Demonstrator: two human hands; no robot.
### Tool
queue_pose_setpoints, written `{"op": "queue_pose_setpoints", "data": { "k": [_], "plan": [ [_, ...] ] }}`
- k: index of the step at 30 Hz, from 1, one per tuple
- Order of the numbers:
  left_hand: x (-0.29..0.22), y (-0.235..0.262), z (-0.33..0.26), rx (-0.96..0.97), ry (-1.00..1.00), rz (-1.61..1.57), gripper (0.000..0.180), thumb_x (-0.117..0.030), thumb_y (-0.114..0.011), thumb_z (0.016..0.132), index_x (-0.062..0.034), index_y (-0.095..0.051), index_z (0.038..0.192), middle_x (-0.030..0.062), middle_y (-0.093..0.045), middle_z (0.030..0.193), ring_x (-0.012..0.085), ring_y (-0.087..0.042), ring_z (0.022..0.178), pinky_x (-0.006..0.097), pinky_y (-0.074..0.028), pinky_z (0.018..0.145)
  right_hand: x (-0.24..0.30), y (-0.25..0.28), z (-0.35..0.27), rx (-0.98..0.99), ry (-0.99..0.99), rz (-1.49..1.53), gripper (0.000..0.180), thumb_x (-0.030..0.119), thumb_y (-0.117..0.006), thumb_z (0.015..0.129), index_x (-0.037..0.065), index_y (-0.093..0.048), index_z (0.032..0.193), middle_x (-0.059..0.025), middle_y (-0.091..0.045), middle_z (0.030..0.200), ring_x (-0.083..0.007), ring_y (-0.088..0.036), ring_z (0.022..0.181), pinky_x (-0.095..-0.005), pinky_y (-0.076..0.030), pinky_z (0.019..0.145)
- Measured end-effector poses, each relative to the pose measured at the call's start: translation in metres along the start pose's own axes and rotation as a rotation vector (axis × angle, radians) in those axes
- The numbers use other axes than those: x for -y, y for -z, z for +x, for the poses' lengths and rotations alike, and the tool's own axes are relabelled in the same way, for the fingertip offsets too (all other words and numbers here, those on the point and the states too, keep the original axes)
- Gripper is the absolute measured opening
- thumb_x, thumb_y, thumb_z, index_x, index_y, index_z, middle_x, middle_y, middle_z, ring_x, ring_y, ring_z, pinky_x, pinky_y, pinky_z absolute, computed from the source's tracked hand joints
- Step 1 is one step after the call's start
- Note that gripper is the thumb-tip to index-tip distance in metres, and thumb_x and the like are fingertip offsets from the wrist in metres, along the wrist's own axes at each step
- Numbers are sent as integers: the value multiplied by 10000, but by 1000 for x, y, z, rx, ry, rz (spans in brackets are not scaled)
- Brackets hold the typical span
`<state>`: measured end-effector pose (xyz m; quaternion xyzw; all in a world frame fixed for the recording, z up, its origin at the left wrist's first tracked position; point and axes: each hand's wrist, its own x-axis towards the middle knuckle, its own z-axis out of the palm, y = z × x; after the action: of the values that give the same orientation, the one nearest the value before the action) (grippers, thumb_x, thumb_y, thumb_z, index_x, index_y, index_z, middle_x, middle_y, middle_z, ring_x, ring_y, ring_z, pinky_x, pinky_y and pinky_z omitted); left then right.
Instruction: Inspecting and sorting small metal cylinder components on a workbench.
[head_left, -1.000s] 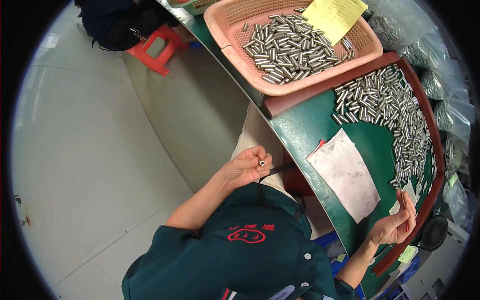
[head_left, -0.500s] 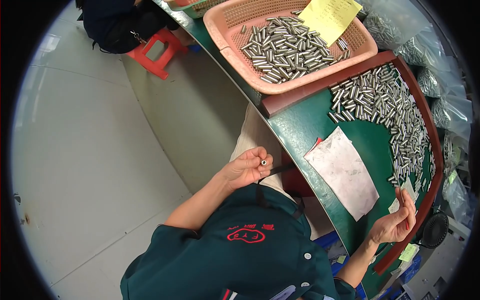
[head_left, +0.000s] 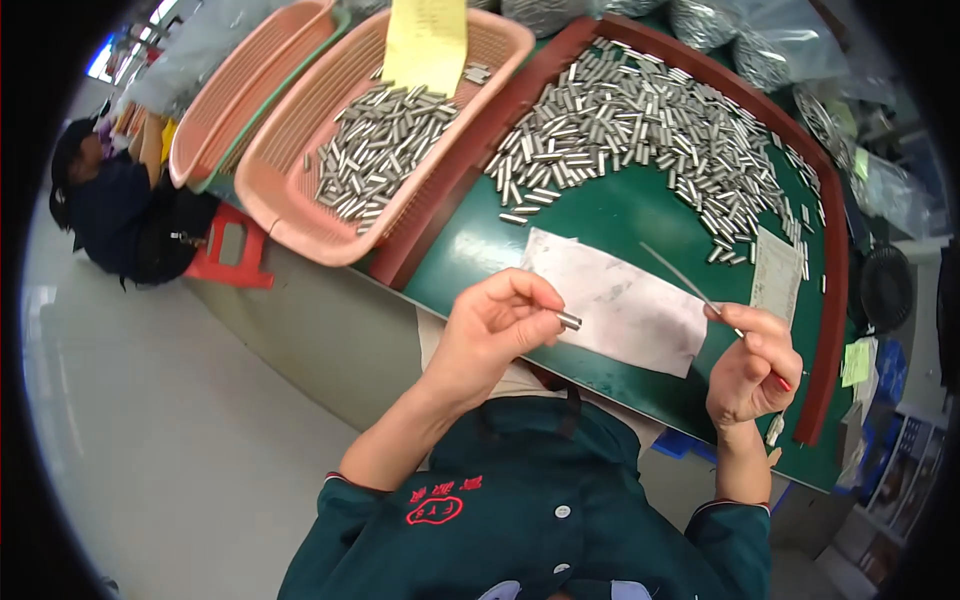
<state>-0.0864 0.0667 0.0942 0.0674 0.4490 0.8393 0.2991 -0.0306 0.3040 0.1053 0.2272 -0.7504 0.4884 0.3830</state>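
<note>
Between the thumb and fingertips of my left hand [head_left: 490, 330] is a short shiny metal tube [head_left: 569, 320], its end pointing right. My right hand [head_left: 752, 370] grips a thin metal rod [head_left: 682, 277], which slants up and left over the table; a small red bit shows beneath the fingers. The rod's tip is apart from the tube. Below both hands lies a smudged whitish cloth [head_left: 625, 310] on the green tabletop [head_left: 455, 265]. Beyond it spreads a large heap of short metal cylinders [head_left: 640, 125].
A red-brown raised border [head_left: 425, 210] edges the work area. To its left stands a pink basket [head_left: 290, 240] with more metal cylinders and a yellow note [head_left: 425, 45]. A worn card [head_left: 775, 275] lies right. A person [head_left: 125, 215] sits by a red stool [head_left: 232, 255] at far left.
The view has turned toward the table. My left hand has come over the table's edge with the tube, and the right hand's rod now points toward it.
</note>
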Motion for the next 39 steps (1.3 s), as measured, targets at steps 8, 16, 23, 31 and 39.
{"op": "queue_pose_setpoints", "data": {
  "k": [8, 16, 23, 31, 39],
  "plan": [
    [24, -12, 47, 230, 191, -358, 138, -140, -598, 825, -69, -531, 922, 21, -500, 816, 100, -415, 692, 225, -339, 664, 21, 12, 6, 8, 91, 122, 210, 223, -499, 883, 14, -493, 905, -179, -596, 878, -296, -639, 719, -380, -550, 592],
    [23, -17, 54, 216, 198, -394, 119, -95, -603, 819, -51, -541, 910, 34, -529, 858, 99, -438, 719, 233, -366, 688, 20, 15, 9, 16, 36, 77, 170, 185, -576, 840, 20, -541, 858, -150, -627, 822, -255, -641, 673, -324, -541, 562],
    [17, -22, 47, 194, 136, -165, 126, -60, -609, 806, -14, -550, 907, 65, -567, 840, 121, -515, 711, 241, -419, 672, 17, 8, 9, 17, 62, 78, 146, 134, -617, 797, 17, -559, 863, -142, -629, 813, -229, -634, 649, -296, -519, 533],
    [23, -17, 34, 131, 25, -144, 138, -44, -595, 812, 19, -570, 932, 98, -589, 825, 151, -560, 697, 256, -454, 665, 20, 10, 9, 15, -33, 173, 140, 111, -624, 779, 15, -572, 867, -123, -634, 800, -225, -640, 663, -282, -507, 530],
    [23, -20, 33, 87, -95, 17, 133, -85, -568, 842, 4, -563, 942, 80, -560, 813, 142, -530, 720, 250, -419, 658, 16, 8, 10, -84, -179, 249, 109, 63, -631, 769, -7, -584, 838, -141, -634, 798, -243, -631, 667, -282, -501, 565]
  ]
}}
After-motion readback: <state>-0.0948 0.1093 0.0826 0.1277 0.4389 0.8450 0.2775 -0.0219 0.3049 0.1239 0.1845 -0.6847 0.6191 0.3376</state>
